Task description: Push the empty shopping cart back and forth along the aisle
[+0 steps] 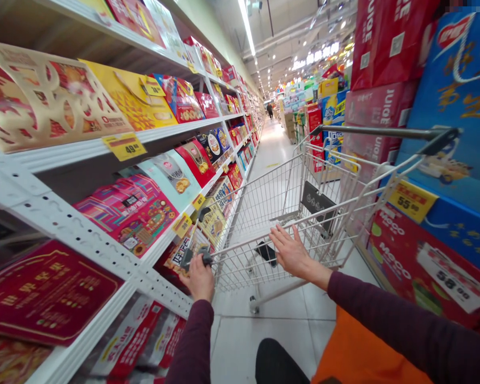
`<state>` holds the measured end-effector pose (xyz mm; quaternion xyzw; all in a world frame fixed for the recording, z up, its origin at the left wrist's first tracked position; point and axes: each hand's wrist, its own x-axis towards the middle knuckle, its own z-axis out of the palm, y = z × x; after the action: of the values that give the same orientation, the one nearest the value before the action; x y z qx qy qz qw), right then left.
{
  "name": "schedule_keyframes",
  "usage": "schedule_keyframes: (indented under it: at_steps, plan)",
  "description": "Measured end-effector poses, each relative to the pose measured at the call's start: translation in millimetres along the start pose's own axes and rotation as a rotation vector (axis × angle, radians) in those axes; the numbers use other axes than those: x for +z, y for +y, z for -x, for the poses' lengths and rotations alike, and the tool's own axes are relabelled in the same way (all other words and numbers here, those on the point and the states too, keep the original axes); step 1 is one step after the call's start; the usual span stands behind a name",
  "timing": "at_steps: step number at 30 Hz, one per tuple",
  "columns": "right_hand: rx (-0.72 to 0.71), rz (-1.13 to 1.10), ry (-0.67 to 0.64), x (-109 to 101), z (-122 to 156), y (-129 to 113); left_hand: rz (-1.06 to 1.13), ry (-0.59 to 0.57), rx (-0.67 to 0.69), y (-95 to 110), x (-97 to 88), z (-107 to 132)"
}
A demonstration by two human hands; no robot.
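A wire shopping cart [260,261] stands crosswise in the aisle in front of me, its handle at the far right. My left hand [200,278] is closed on the grey plastic corner piece [187,258] of the cart, close to the shelf. Over the cart's near rim lies my right hand [291,252], its fingers stretched out and the thumb apart. Whether its palm presses on the wire is hidden. A dark panel [319,205] hangs at the basket's handle end. No goods show inside the basket.
Shelves with gift boxes [132,98] and bagged snacks [184,170] run along my left, with yellow price tags [124,145]. Stacked blue cartons [456,122] and red cartons [408,256] stand close at the right. Far down the aisle is a person [269,110].
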<state>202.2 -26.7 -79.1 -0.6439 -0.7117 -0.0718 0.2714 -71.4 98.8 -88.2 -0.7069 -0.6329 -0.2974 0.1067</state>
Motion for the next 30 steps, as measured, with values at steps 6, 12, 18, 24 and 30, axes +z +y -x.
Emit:
schedule_keyframes:
  at_steps: [6, 12, 18, 24, 30]
  plan:
    - [-0.016, -0.01, 0.008, 2.3, -3.7, -6.6, 0.026, -0.025, 0.042, 25.1, 8.7, 0.2]
    - [-0.013, -0.023, 0.003, 0.1, -5.9, -12.9, 0.092, -0.038, 0.274, 87.5, 15.3, 18.9]
    - [0.069, 0.0, 0.035, -11.8, 0.8, 9.3, 0.118, 0.022, 0.207, 89.6, 11.6, 18.0]
    - [0.096, 0.016, 0.057, -16.2, 3.3, 17.2, 0.161, -0.059, 0.41, 153.8, 9.5, 33.6]
    - [0.112, 0.022, 0.087, -20.0, 7.3, 27.7, 0.136, -0.058, 0.423, 166.2, 3.5, 31.4]
